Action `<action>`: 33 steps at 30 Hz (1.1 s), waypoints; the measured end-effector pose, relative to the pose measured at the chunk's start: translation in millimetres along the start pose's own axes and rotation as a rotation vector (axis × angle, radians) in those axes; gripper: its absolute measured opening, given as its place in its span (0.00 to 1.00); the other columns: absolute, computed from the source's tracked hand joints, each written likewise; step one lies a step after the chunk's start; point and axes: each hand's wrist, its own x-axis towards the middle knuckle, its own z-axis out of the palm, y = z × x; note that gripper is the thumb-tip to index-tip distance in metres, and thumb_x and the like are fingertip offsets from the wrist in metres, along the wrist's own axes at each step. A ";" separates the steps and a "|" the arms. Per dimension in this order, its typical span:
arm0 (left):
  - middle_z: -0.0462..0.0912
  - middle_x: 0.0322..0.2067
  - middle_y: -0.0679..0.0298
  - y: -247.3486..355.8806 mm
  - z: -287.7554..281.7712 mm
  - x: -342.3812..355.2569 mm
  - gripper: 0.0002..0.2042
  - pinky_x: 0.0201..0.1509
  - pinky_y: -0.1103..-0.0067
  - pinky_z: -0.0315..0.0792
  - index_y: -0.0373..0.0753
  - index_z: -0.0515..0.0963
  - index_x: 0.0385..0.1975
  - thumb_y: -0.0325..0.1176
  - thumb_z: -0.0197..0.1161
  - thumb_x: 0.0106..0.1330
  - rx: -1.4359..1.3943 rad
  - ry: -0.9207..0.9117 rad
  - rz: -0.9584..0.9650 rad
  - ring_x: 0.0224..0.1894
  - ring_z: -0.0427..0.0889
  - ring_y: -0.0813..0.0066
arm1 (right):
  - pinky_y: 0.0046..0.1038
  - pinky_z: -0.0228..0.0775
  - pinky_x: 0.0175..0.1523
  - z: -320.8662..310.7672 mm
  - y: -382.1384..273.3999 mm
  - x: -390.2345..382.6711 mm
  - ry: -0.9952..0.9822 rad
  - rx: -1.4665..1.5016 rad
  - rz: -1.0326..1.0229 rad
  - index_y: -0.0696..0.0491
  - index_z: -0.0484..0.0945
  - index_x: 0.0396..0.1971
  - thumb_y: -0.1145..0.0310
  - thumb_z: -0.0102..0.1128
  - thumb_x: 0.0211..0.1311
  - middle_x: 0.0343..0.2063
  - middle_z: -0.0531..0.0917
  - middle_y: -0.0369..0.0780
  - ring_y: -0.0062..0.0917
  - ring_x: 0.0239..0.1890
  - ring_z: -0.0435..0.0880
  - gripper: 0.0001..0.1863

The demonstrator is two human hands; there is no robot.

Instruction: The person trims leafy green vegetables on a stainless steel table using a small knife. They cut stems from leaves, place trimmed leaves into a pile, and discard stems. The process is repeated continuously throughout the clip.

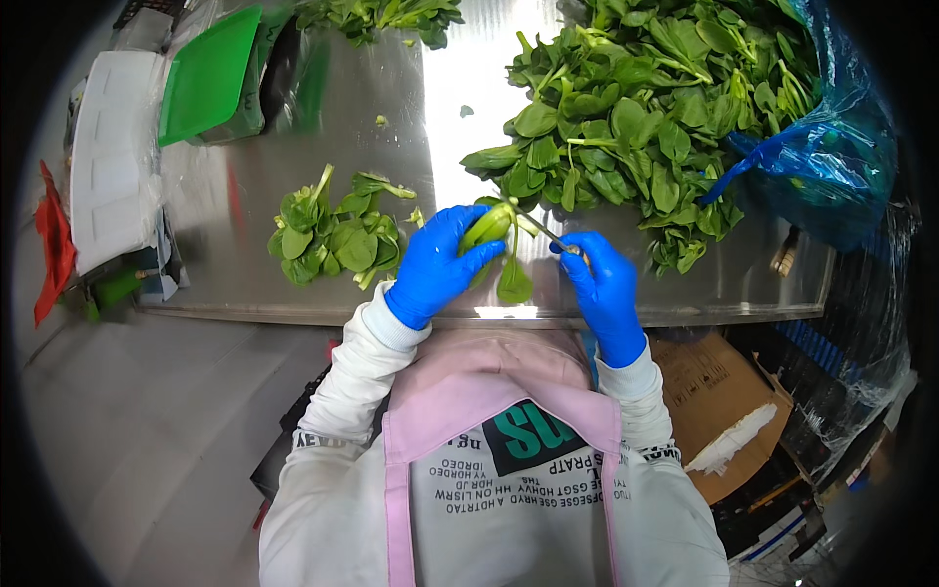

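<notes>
My left hand [430, 266], in a blue glove, is closed around a small head of bok choy [487, 229], its pale cut base toward the right and one leaf hanging down. In my right hand [604, 293], gloved the same, is a small knife [544, 233] whose thin blade reaches up and left to the base of the bok choy. Whether the edge is in the stem I cannot tell. A small heap of bok choy [333, 233] lies left of my left hand. Beyond my right hand spreads a large pile of bok choy [626, 122].
The steel table [264, 176] has its near edge just below my hands. A green tray [210, 78] and a white container [115, 157] stand at the left. More greens [386, 14] lie at the far edge. A blue plastic bag [841, 161] borders the pile; a cardboard box [709, 377] sits below right.
</notes>
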 end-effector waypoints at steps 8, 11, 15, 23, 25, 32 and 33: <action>0.78 0.34 0.52 -10.1 -8.4 -18.0 0.15 0.38 0.70 0.71 0.36 0.77 0.38 0.38 0.64 0.56 0.024 -0.093 0.051 0.35 0.78 0.55 | 0.25 0.66 0.23 12.7 -7.5 8.7 -0.094 -0.168 -0.237 0.52 0.79 0.29 0.59 0.64 0.51 0.22 0.78 0.38 0.30 0.18 0.77 0.12; 0.79 0.36 0.54 -16.1 -10.8 -18.8 0.16 0.42 0.73 0.71 0.35 0.75 0.42 0.35 0.64 0.57 -0.011 -0.140 0.026 0.37 0.78 0.61 | 0.26 0.66 0.23 16.0 -6.6 8.7 -0.111 -0.196 -0.248 0.52 0.78 0.28 0.59 0.65 0.50 0.21 0.78 0.38 0.30 0.19 0.77 0.12; 0.80 0.38 0.57 -22.1 -13.0 -19.0 0.16 0.46 0.75 0.71 0.33 0.75 0.44 0.32 0.65 0.56 -0.156 -0.205 -0.054 0.40 0.78 0.67 | 0.26 0.66 0.23 19.5 -7.1 9.1 -0.119 -0.171 -0.237 0.52 0.78 0.28 0.59 0.64 0.51 0.21 0.77 0.38 0.29 0.19 0.77 0.12; 0.78 0.37 0.61 5.1 -28.8 -8.5 0.18 0.44 0.79 0.70 0.36 0.76 0.44 0.28 0.67 0.52 -0.178 -0.054 0.048 0.38 0.77 0.72 | 0.21 0.65 0.26 24.7 39.2 2.0 -0.095 0.458 0.339 0.55 0.79 0.34 0.65 0.59 0.58 0.22 0.79 0.35 0.17 0.22 0.76 0.10; 0.78 0.36 0.61 1.5 -20.4 -10.1 0.18 0.43 0.78 0.70 0.38 0.75 0.45 0.29 0.67 0.52 -0.059 -0.054 0.054 0.37 0.77 0.71 | 0.19 0.67 0.32 28.6 8.6 3.4 -0.068 0.460 0.300 0.57 0.77 0.40 0.67 0.62 0.56 0.27 0.79 0.35 0.13 0.28 0.74 0.13; 0.77 0.35 0.64 5.3 -14.6 -11.8 0.18 0.41 0.79 0.70 0.37 0.74 0.44 0.31 0.68 0.53 -0.209 -0.149 0.020 0.37 0.76 0.75 | 0.18 0.68 0.42 37.0 -18.1 8.5 -0.214 0.632 0.340 0.59 0.75 0.44 0.70 0.68 0.50 0.35 0.80 0.37 0.14 0.36 0.75 0.20; 0.77 0.35 0.65 -2.1 -15.7 -12.6 0.18 0.41 0.79 0.69 0.37 0.75 0.44 0.32 0.68 0.53 -0.341 -0.194 -0.047 0.37 0.75 0.76 | 0.18 0.68 0.42 35.9 -17.0 8.1 -0.242 0.582 0.309 0.59 0.75 0.44 0.70 0.68 0.50 0.34 0.80 0.37 0.14 0.35 0.75 0.21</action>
